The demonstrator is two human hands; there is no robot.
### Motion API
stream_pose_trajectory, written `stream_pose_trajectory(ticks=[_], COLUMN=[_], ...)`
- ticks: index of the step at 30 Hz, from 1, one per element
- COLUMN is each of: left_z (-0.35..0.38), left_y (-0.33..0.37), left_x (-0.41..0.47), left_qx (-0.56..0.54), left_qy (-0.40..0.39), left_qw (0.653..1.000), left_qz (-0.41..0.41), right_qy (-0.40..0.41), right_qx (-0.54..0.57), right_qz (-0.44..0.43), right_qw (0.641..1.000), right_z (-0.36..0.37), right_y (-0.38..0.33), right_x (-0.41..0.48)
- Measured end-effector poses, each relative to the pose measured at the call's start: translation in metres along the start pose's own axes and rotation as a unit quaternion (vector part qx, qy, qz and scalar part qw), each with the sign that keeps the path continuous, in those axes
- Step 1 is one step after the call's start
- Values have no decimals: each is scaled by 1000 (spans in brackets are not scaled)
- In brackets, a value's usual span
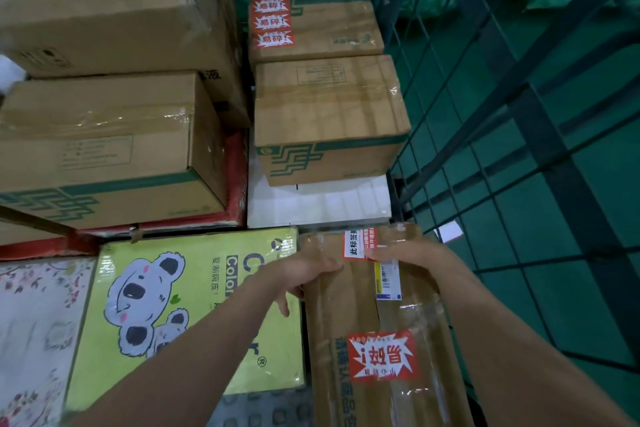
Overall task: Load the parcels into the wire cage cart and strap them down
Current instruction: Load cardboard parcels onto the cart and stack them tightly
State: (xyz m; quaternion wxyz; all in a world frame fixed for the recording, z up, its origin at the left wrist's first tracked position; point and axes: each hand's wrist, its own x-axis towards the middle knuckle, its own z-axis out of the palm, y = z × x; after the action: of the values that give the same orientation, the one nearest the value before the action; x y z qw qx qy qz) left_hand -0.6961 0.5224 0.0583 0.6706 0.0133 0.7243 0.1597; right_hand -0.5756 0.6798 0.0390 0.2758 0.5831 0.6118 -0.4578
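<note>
A long taped brown parcel [363,315] with a red fragile sticker lies at the near right of the wire cage cart [540,135], against its right mesh wall. My left hand [304,274] grips the parcel's left edge near its far end, fingers curled under. On the far right corner my right hand [412,253] rests over a white label, its fingers bent over the edge. Left of the parcel lies a yellow-green box with a koala picture [180,315].
Brown cartons fill the cage: two large ones at the left [104,149], a green-printed one [329,121] on a white box [318,204], another with red stickers behind [322,28]. A floral box [38,322] lies near left. Green floor shows beyond the mesh.
</note>
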Motion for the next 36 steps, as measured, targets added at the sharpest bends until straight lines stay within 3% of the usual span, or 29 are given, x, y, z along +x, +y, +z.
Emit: stream_pose_trajectory(ticks=[5,9,13,24,28,31,36], left_z=[6,-7,-8,8,7,2,-26], left_y=[12,43,38,27,23,21,19], left_x=[4,12,23,23,14,-7,-60], left_qx=[-61,-84,-88,13,44,75,93], left_qy=[139,175,213,202,196,201,220], left_qw=[984,972,963,968,968,964,953], left_qz=[98,129,143,149,151,158,186], right_qy=[83,145,154,162,210,242,224], right_qx=[63,142,75,9,-49,-111,-94], right_qz=[-61,-135,-153,-134,-131,-160,-154], right_qw=[993,970,973,978,968,950,958], right_z=[-8,-22,-14,-14,-7,-2,-3], right_y=[1,-23,-21,-5,-10,-11,-24], right_x=[5,16,23,15,-4,-24,-74])
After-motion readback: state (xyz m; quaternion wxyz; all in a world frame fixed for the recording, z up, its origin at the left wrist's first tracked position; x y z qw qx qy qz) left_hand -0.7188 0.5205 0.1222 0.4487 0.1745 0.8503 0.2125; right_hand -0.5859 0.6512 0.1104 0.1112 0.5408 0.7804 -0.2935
